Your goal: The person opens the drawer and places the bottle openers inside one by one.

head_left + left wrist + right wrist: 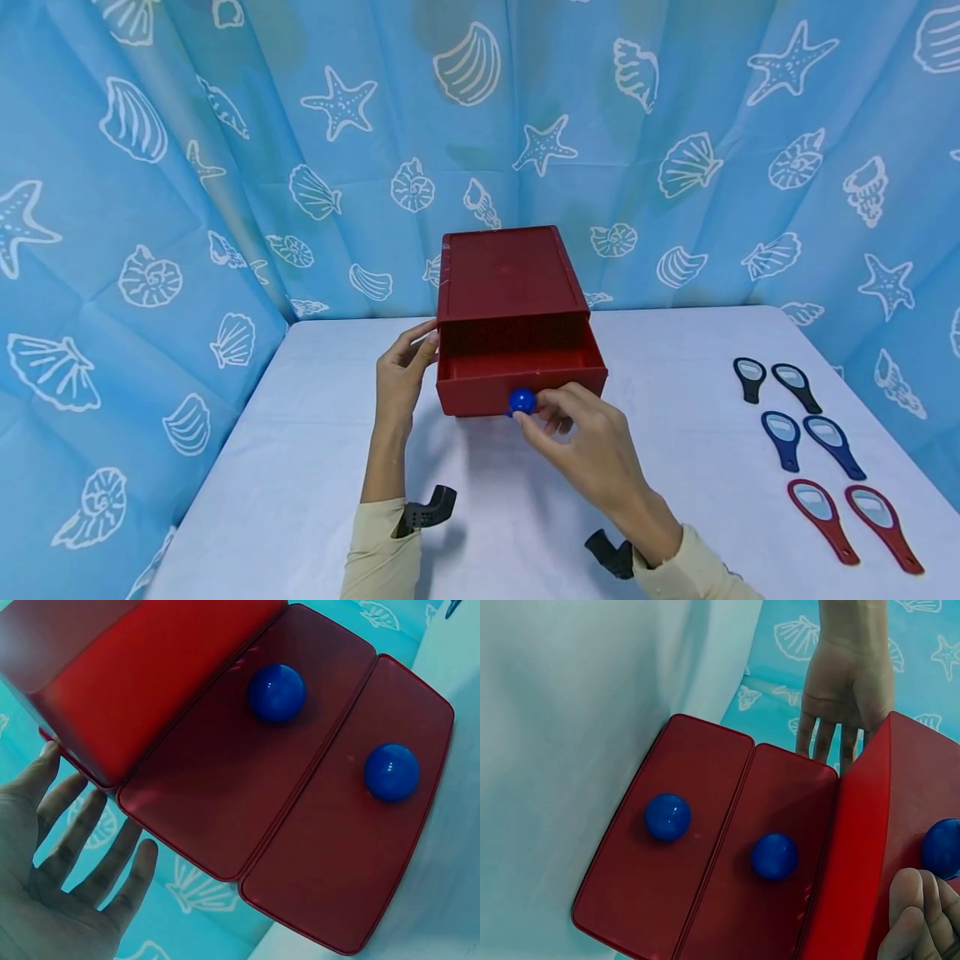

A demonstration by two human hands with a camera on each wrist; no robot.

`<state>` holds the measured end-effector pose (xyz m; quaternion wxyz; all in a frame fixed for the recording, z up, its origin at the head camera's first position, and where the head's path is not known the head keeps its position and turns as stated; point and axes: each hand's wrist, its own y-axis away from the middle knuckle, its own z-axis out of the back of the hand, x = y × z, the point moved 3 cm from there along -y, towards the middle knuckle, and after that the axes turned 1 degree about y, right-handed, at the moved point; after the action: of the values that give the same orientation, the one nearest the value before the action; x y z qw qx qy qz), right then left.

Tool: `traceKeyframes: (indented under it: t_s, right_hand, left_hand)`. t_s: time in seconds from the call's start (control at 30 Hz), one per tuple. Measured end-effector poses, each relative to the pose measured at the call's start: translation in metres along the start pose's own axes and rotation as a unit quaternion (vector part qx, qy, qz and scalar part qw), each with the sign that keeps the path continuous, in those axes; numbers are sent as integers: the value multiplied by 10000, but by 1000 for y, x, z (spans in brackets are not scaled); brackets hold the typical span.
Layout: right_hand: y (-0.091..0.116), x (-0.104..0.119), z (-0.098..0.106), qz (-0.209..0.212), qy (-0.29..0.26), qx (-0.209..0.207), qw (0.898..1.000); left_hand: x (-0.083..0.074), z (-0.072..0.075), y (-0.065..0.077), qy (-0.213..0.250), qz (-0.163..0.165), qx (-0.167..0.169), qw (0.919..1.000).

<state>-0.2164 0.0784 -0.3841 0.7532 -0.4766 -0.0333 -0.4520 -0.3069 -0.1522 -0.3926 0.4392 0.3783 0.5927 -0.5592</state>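
A dark red chest of drawers [510, 271] stands at the back middle, its top drawer [480, 396] pulled out and bare inside where it shows. At that drawer's front, my right hand [592, 442] pinches the round blue knob [522, 402] between thumb and curled fingers. My left hand [401, 379] lies along the chest's left side, fingers extended, fingertips right at its edge. Two lower drawers show in the left wrist view, the middle drawer [217, 772] and the bottom drawer [337, 847]; both are closed, each with a blue knob.
On the right of the white table [300, 500] lie several hand magnifiers in pairs: a black magnifier [751, 390] pair at the back, a blue magnifier [789, 454] pair in the middle, a red magnifier [832, 533] pair in front. A blue shell-print curtain [360, 183] hangs close behind the chest.
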Motion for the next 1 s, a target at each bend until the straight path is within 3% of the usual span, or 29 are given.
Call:
traceKeyframes:
  t_s: [0.37, 0.67, 1.0]
  right_hand:
    - [8, 3, 3, 48, -85, -65, 9999]
    - [16, 7, 7, 70, -90, -128, 9999]
    - [25, 11, 10, 226, -212, -253, 9992]
  left_hand:
    - [1, 0, -1, 94, -25, 19, 10000]
    - [32, 3, -12, 84, -101, -4, 9999]
    - [36, 5, -13, 170, -252, -5, 9995]
